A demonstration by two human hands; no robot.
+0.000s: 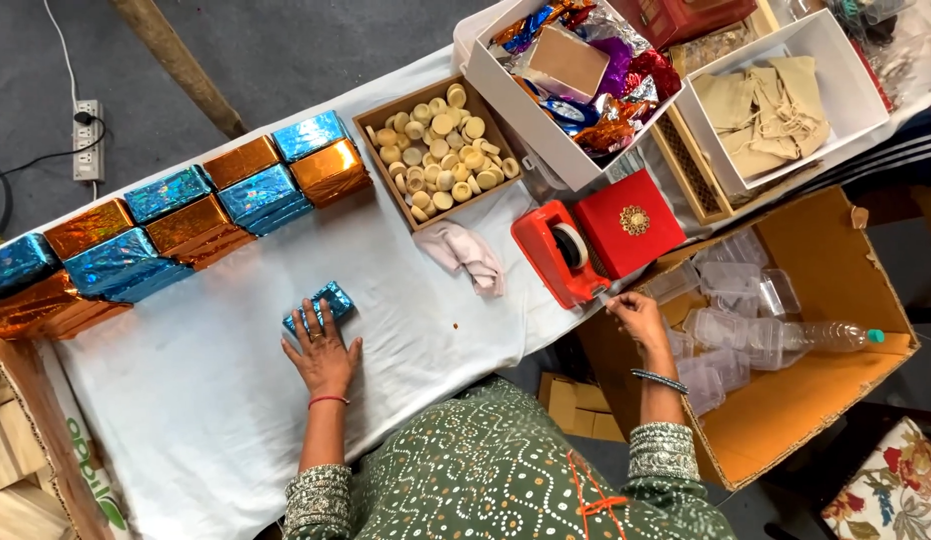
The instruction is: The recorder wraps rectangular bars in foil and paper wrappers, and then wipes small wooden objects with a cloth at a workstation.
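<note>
Rows of blue and orange foil-wrapped boxes (pixel 176 225) along the white table (pixel 216 400), left hand (pixel 323 352) flat with fingers spread, pressing a small blue wrapped box (pixel 323 303), wooden tray of round pale pieces (pixel 441 150), red tape dispenser (pixel 559 252), right hand (pixel 640 316) pinching the tape end at its edge

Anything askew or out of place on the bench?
One oddity: a crumpled pale cloth lies loose on the white table cover, between the tray of round pieces and the red tape dispenser. The wrapped blue and orange boxes sit in tidy rows.
</note>
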